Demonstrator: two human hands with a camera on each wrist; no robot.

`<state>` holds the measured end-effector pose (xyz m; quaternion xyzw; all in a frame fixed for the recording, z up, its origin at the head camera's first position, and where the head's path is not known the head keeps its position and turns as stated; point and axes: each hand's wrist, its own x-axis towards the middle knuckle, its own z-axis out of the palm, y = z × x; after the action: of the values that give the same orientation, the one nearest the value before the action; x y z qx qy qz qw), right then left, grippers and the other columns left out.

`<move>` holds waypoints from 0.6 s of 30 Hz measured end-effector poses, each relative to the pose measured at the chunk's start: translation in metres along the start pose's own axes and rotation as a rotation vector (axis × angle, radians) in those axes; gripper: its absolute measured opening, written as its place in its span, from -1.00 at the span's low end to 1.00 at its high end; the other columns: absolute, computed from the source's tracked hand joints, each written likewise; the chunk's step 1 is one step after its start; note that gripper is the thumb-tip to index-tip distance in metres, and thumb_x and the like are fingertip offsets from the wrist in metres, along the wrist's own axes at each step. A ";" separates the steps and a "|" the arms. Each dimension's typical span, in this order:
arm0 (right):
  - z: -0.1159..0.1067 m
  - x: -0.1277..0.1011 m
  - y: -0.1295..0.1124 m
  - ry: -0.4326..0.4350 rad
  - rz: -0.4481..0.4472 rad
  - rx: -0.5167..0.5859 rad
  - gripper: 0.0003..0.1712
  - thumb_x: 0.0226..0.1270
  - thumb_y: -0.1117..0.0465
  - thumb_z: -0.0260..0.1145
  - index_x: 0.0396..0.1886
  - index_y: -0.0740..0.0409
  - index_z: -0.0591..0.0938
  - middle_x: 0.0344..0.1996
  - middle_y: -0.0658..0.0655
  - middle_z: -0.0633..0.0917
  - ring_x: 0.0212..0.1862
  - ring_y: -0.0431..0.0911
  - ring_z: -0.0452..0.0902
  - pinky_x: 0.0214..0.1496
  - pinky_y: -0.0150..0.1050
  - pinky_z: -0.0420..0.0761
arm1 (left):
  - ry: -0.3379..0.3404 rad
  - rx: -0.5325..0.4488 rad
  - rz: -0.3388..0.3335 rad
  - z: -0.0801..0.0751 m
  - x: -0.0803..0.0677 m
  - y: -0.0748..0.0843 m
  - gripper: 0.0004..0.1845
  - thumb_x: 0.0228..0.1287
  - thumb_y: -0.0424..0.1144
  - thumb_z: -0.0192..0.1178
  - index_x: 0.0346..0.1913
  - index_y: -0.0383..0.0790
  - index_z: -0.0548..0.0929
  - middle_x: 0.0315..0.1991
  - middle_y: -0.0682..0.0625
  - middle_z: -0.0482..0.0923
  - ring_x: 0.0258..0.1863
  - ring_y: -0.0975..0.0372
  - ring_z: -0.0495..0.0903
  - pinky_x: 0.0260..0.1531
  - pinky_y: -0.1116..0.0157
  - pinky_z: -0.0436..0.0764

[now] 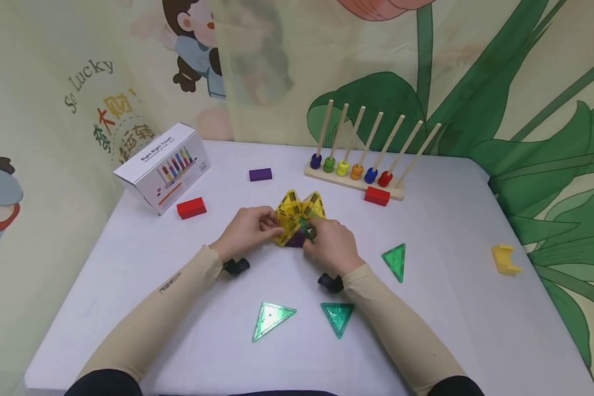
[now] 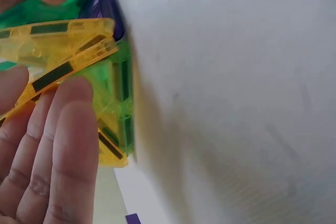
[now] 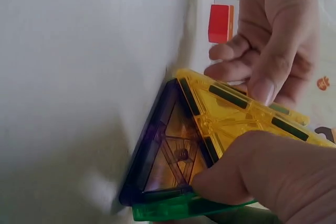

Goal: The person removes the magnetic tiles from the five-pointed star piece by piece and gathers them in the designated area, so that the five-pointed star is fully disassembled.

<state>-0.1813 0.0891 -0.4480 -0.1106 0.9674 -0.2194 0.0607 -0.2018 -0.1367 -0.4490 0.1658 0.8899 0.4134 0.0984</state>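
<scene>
A small structure of translucent magnetic tiles stands mid-table, with yellow triangular tiles (image 1: 290, 212) pointing up and a purple triangular tile (image 3: 165, 145) low on the near side. My left hand (image 1: 247, 225) pinches a yellow tile (image 2: 63, 69) at the left, its thumb on one face and fingers behind. On the near right, my right hand (image 1: 334, 245) grips a green triangular tile (image 3: 165, 208) beside the purple one, thumb over its edge. Fingers partly hide how the green tile meets the others. More green tiles (image 2: 123, 77) show low in the structure in the left wrist view.
Loose green triangles (image 1: 272, 320), (image 1: 396, 262) lie nearer and to the right. Behind stand a peg rack (image 1: 353, 180) with coloured beads and a white box (image 1: 165, 165). Red blocks (image 1: 191, 208), a purple block (image 1: 260, 175) and a yellow notched block (image 1: 505, 259) lie around.
</scene>
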 end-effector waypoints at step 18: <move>-0.003 0.007 0.005 0.004 -0.031 -0.039 -0.57 0.32 0.13 0.44 0.16 0.10 0.68 -0.06 0.10 0.80 -0.24 -0.04 0.64 -0.09 -0.08 0.74 | 0.067 0.860 0.466 0.005 0.007 0.025 -0.11 -0.06 0.18 0.63 0.36 -0.02 0.57 0.39 -0.06 0.48 0.34 0.03 0.44 0.26 0.02 0.47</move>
<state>-0.1891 0.0932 -0.4477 -0.1263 0.9699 -0.2015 0.0530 -0.2013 -0.1152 -0.4331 0.3726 0.9220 0.0244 -0.1026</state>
